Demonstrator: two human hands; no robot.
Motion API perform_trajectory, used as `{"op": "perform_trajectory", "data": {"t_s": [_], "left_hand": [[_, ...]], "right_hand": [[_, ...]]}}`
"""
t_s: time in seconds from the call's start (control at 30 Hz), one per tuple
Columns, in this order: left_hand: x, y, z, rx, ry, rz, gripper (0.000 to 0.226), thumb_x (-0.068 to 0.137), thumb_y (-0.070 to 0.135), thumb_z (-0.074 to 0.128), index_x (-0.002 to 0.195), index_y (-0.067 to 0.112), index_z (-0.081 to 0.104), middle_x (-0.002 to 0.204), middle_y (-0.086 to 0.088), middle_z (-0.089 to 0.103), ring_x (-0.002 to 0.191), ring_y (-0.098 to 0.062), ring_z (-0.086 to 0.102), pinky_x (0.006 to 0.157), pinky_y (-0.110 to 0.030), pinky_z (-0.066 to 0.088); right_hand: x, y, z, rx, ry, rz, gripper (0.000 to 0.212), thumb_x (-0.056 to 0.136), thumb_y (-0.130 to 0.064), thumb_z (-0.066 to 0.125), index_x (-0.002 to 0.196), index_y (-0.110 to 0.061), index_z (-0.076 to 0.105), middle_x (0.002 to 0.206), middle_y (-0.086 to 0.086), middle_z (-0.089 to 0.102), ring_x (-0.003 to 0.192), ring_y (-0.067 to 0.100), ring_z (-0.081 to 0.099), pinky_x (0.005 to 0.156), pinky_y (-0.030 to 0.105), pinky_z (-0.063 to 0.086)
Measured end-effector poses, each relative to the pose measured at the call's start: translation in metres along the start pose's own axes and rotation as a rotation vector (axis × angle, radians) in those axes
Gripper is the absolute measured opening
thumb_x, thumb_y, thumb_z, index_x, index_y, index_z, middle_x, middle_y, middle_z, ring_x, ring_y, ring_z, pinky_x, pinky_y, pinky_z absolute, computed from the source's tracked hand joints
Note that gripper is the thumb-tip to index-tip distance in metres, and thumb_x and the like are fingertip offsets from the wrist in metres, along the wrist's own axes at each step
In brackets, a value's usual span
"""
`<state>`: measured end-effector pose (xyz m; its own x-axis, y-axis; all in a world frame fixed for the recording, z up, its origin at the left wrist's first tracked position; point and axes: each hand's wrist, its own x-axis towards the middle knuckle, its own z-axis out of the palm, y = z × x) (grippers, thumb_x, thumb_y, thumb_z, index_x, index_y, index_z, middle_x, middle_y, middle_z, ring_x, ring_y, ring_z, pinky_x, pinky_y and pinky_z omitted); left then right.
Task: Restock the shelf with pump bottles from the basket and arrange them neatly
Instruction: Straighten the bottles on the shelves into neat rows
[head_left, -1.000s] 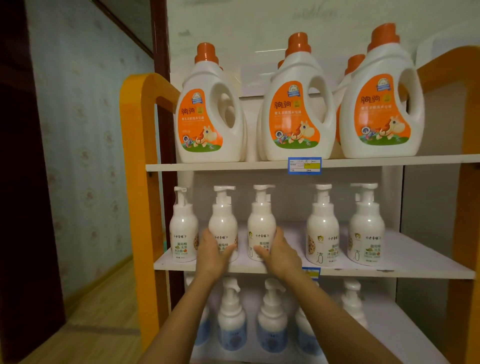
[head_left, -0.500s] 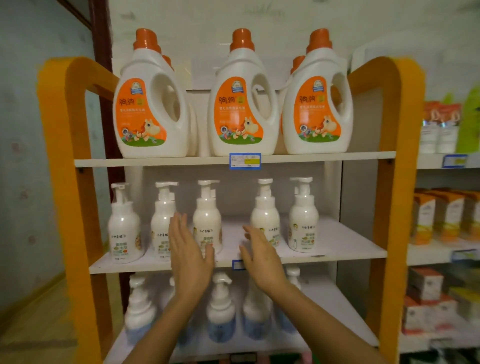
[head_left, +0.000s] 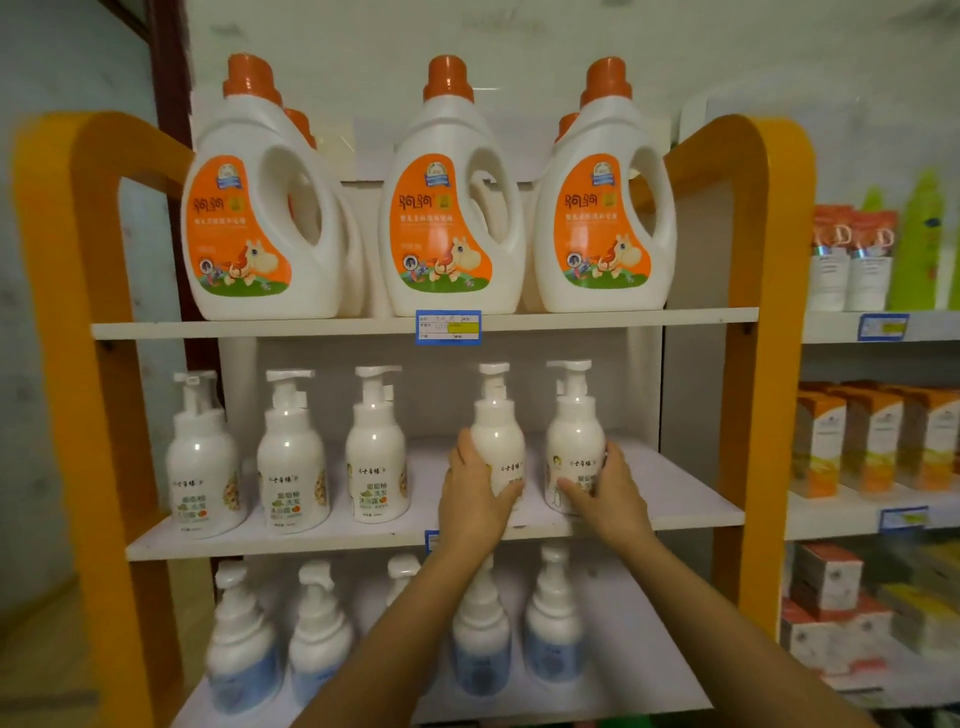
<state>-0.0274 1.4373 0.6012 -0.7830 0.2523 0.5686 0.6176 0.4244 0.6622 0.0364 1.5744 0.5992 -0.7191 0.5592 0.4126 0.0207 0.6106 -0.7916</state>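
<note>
Head view: the middle shelf (head_left: 691, 499) of the orange-framed rack carries five white pump bottles in one row. Taking the blue price tag (head_left: 448, 327) on the shelf above as landmark, three bottles stand left of it and two right of it. The left hand (head_left: 475, 499) wraps the fourth pump bottle (head_left: 497, 436), just right of and below the tag, fingers curled round its lower body. The right hand (head_left: 605, 493) holds the fifth pump bottle (head_left: 574, 441), further right of the tag, fingers closed on its label. Both bottles stand upright on the shelf, near each other but apart.

No basket shows here, so I cannot tell how many bottles remain to bring. The row looks stocked; the work in hand appears to be straightening. A wider gap sits directly below the tag, between the third bottle (head_left: 376, 452) and the fourth, and shelf space lies bare right of the fifth, so spacing probably still needs evening.

Against the earlier frames: a second ago the hands held the second and third bottles left of the tag; half a second ago they hovered open between bottles; now they grip the two right-hand ones, and the camera has swung right.
</note>
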Motion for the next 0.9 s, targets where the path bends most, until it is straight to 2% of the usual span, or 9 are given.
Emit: {"op": "perform_trajectory", "data": {"t_s": [0.3,0.5,0.73,0.9], "left_hand": [[0.006,-0.018,-0.01,-0.006,0.08,-0.003,0.072,0.076,0.016,0.069,0.132,0.008,0.024,0.129,-0.015,0.042,0.118,-0.03,0.046,0.094,-0.039,0.043],[0.013,-0.03,-0.018,0.013,0.085,-0.039,0.074,0.075,0.015,0.07,0.132,0.008,0.024,0.13,-0.015,0.042,0.12,-0.031,0.044,0.1,-0.041,0.04],[0.014,-0.03,-0.02,0.012,0.068,-0.036,0.074,0.074,0.018,0.071,0.132,0.009,0.025,0.13,-0.014,0.043,0.119,-0.03,0.045,0.101,-0.043,0.041],[0.015,-0.03,-0.021,-0.02,0.021,0.005,0.07,0.075,0.018,0.07,0.13,0.012,0.027,0.128,-0.011,0.046,0.116,-0.025,0.048,0.092,-0.032,0.041]], "right_hand": [[-0.004,-0.013,0.03,-0.037,0.008,-0.039,0.066,0.079,-0.034,0.067,0.132,-0.017,0.03,0.132,0.009,0.049,0.112,0.033,0.054,0.09,0.044,0.045],[-0.004,-0.02,0.042,-0.052,0.019,-0.019,0.068,0.081,-0.032,0.065,0.134,-0.015,0.027,0.134,0.01,0.045,0.115,0.035,0.052,0.093,0.046,0.044],[-0.004,-0.022,0.032,-0.041,-0.044,-0.031,0.064,0.08,-0.03,0.066,0.131,-0.014,0.03,0.131,0.012,0.048,0.114,0.033,0.052,0.096,0.048,0.044],[-0.003,-0.015,0.023,-0.006,-0.105,-0.063,0.059,0.081,-0.03,0.065,0.128,-0.017,0.032,0.129,0.011,0.051,0.113,0.029,0.054,0.096,0.049,0.046]]}}
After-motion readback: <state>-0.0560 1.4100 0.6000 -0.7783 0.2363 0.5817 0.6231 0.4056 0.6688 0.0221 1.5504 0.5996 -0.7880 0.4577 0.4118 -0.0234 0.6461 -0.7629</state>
